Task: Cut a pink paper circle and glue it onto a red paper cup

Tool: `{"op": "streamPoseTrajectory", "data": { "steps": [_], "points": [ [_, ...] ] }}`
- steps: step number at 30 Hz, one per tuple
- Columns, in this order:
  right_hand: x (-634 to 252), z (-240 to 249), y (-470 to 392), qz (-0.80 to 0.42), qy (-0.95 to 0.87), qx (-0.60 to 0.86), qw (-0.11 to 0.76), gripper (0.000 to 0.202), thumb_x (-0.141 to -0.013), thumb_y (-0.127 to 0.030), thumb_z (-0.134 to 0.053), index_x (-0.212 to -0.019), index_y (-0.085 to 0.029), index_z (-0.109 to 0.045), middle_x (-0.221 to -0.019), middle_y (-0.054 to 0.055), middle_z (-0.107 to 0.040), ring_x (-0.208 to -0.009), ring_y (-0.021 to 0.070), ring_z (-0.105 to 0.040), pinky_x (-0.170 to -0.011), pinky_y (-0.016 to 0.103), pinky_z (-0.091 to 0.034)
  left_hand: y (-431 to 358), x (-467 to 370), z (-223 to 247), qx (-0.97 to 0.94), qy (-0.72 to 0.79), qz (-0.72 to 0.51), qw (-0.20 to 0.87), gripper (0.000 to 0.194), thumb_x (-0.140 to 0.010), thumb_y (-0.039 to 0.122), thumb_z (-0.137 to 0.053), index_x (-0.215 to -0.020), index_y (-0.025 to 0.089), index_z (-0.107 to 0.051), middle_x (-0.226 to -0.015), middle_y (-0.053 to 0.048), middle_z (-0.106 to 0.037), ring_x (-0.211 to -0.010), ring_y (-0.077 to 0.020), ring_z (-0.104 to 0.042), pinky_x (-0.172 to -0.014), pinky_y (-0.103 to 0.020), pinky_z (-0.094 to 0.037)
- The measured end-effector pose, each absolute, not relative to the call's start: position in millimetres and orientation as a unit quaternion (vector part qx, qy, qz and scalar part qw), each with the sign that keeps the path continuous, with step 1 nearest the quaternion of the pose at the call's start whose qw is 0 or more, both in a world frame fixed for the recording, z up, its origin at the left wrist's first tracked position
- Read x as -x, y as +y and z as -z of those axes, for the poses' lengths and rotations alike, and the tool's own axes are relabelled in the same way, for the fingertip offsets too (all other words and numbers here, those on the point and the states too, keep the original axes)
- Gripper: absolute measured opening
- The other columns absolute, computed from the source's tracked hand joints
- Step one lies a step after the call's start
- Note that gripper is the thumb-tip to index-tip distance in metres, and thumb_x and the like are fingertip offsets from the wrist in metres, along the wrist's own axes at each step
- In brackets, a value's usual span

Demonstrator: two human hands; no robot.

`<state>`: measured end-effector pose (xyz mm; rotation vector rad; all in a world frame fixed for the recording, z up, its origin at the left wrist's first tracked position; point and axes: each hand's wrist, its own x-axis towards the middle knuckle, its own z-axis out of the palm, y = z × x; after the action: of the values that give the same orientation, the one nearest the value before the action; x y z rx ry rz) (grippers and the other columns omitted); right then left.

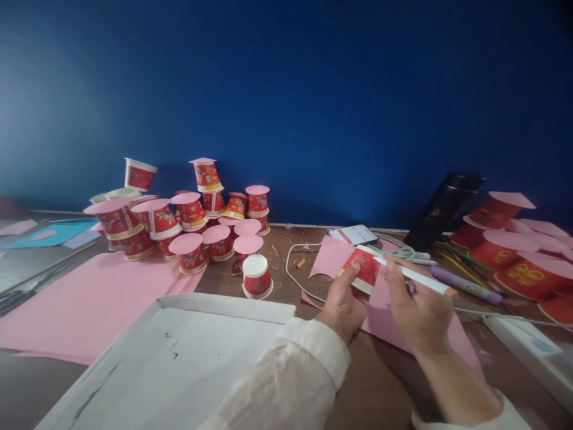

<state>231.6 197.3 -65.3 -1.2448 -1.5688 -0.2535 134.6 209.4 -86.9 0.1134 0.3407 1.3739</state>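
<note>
My left hand (344, 306) is wrapped round a red paper cup (369, 267) with a white rim, held tilted above the table. My right hand (419, 313) grips a white marker (425, 280) with an orange end, its tip close to the cup; whether it touches cannot be made out. Beneath both hands lies a pink paper sheet (385, 319), with another pink piece (326, 258) beside the cup. A single upturned red cup (257, 279) stands to the left of my left hand.
Red cups (190, 254) topped with pink discs stand stacked at the left, more cups (501, 251) at the right. A white box lid (215, 358) lies in front. Nearby are a cable (289, 269), phone (353, 234), black bottle (441, 212), purple marker (465, 285) and scissors (22, 294).
</note>
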Motion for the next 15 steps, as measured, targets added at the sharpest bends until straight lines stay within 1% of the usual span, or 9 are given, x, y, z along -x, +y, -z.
{"op": "streamPoseTrajectory", "data": {
  "steps": [5, 9, 15],
  "points": [
    [-230.7, 65.3, 197.0, 0.110, -0.659, 0.522, 0.530, 0.031, -0.096, -0.039, -0.049, -0.102, -0.020, -0.073, -0.101, 0.009, -0.076, -0.098, 0.0235, -0.071, -0.089, 0.035, -0.053, 209.0, -134.1, 86.4, -0.062, 0.146, -0.631, 0.760, 0.029, -0.069, 0.021, -0.077, -0.096, 0.014, -0.072, -0.100, -0.009, -0.074, -0.108, -0.0264, -0.067, -0.100, -0.037, -0.049],
    [-230.7, 66.8, 197.2, 0.106, -0.659, 0.528, 0.526, 0.031, -0.096, -0.039, -0.048, -0.102, -0.022, -0.073, -0.102, 0.008, -0.076, -0.099, 0.0243, -0.070, -0.090, 0.037, -0.053, 207.8, -133.6, 84.5, -0.059, 0.152, -0.630, 0.759, 0.029, -0.068, 0.021, -0.077, -0.096, 0.014, -0.072, -0.100, -0.009, -0.074, -0.107, -0.0263, -0.067, -0.100, -0.036, -0.049],
    [-230.1, 66.1, 196.8, 0.108, -0.657, 0.530, 0.525, 0.031, -0.095, -0.040, -0.049, -0.102, -0.021, -0.073, -0.103, 0.008, -0.076, -0.098, 0.0242, -0.071, -0.088, 0.035, -0.054, 208.4, -134.2, 86.2, -0.062, 0.159, -0.633, 0.755, 0.031, -0.067, 0.022, -0.079, -0.096, 0.014, -0.072, -0.102, -0.009, -0.074, -0.105, -0.0253, -0.067, -0.098, -0.035, -0.050]
  ]
}}
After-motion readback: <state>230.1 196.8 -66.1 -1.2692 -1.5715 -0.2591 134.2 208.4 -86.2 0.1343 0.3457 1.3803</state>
